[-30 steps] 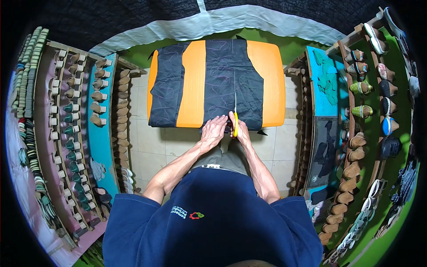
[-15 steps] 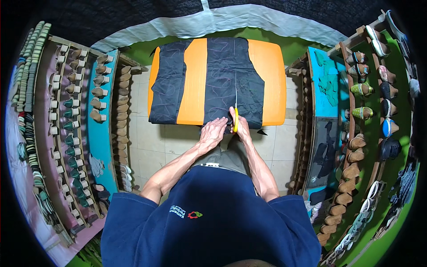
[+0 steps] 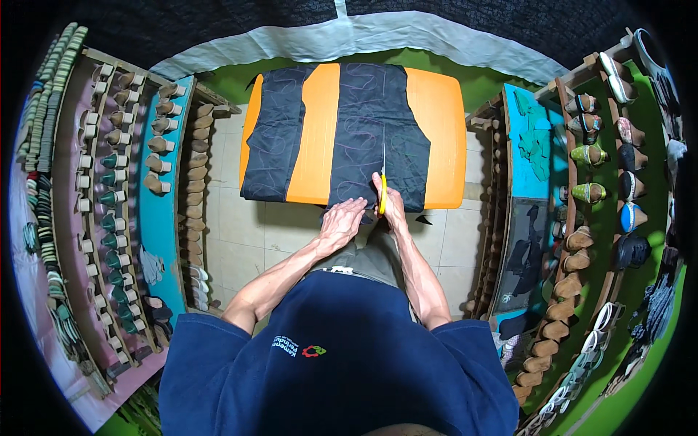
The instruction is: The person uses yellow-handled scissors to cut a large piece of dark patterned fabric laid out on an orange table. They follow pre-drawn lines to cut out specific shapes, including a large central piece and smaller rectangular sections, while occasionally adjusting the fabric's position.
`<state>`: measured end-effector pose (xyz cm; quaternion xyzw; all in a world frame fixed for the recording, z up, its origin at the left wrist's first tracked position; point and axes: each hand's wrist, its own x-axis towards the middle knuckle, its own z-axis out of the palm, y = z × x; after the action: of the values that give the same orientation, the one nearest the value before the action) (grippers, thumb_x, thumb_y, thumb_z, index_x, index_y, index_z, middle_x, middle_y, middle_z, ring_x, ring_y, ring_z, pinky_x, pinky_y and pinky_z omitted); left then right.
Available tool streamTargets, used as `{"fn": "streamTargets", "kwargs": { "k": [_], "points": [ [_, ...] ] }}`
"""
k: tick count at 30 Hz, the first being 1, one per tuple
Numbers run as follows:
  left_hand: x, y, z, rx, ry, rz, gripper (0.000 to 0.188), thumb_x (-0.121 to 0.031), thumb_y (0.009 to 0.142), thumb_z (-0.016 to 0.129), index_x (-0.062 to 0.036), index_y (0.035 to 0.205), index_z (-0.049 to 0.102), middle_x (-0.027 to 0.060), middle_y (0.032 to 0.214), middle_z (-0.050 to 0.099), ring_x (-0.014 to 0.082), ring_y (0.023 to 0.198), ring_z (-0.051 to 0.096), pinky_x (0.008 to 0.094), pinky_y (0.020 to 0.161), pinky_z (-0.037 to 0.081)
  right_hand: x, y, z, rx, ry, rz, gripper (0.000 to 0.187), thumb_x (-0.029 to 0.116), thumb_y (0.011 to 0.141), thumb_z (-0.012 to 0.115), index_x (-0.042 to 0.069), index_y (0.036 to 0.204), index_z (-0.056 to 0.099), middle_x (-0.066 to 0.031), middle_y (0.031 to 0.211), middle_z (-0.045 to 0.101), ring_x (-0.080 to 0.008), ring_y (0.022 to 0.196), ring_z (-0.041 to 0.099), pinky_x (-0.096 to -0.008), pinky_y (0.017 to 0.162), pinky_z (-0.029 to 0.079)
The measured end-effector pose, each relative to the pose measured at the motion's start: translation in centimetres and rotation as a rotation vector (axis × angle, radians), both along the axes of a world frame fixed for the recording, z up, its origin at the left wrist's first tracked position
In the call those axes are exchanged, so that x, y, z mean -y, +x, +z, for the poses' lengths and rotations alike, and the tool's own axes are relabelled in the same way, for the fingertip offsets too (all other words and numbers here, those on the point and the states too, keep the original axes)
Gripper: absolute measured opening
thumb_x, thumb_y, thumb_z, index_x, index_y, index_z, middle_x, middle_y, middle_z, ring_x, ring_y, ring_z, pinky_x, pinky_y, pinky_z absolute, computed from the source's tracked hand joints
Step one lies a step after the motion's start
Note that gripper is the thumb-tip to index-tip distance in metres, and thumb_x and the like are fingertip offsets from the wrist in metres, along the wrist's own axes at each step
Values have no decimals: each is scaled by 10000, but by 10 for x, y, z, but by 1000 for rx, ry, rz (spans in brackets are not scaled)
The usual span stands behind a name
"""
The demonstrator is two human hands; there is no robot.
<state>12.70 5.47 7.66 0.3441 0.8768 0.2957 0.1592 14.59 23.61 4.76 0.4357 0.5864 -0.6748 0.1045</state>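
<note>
A wide piece of dark cloth [image 3: 356, 131] with curved marked lines lies over the orange table, its near edge by my hands. My right hand [image 3: 393, 211] is closed round the yellow handles of a pair of scissors [image 3: 383, 195]; the blades point away from me along the cloth. Fingers stretched out, my left hand [image 3: 342, 224] rests on the cloth's near edge, left of the scissors. It appears to hold nothing. A second dark cloth piece [image 3: 273, 138] lies farther left, a strip of orange between the two.
The orange table [image 3: 445, 145] has rounded corners and stands on a tiled floor [image 3: 240, 254]. Racks of brown shoe lasts [image 3: 196, 174] rise at the left. On the right are shelves with more lasts and finished shoes [image 3: 589, 192]. Green scraps [image 3: 534, 138] lie on a blue board.
My hands, the scissors and the cloth keep nearly the same places. The whole picture has shifted slightly, and no hold has changed.
</note>
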Motion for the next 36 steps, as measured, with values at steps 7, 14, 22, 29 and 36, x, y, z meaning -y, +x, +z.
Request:
{"fn": "streamTargets", "kwargs": {
  "k": [7,14,22,29,36],
  "points": [
    [1,2,11,4,-1,0,336,-146,984,600,-27,1293,657,178,1310,671,353,1253,618,452,1063,487,2,-3,-2,7,73,-3,731,791,802,671,77,668,589,-32,500,522,-131,415,545,-269,407,431],
    [8,1,9,-1,1,-22,336,-139,986,593,-14,1292,655,178,1310,671,352,1257,615,448,1069,484,-3,-11,-6,-34,57,20,727,797,810,655,107,622,523,-16,501,499,-130,420,547,-262,411,434],
    [9,3,14,4,18,-20,337,-141,987,592,-12,1292,656,175,1314,670,348,1258,615,440,1075,484,-5,-18,-8,-19,81,14,725,783,814,666,105,608,510,-16,520,515,-126,429,552,-275,406,440],
    [15,2,12,24,35,-7,350,-172,984,593,-28,1294,665,161,1327,668,345,1262,614,450,1071,477,-5,-22,-9,-10,110,-11,688,738,787,738,87,629,581,-27,521,537,-126,423,547,-270,414,440],
    [17,1,13,15,34,-22,345,-171,984,592,-30,1290,668,161,1323,670,342,1254,621,442,1066,481,-15,-42,0,12,41,46,746,807,799,655,69,713,589,-38,508,531,-144,430,559,-280,426,446]
  ]
}}
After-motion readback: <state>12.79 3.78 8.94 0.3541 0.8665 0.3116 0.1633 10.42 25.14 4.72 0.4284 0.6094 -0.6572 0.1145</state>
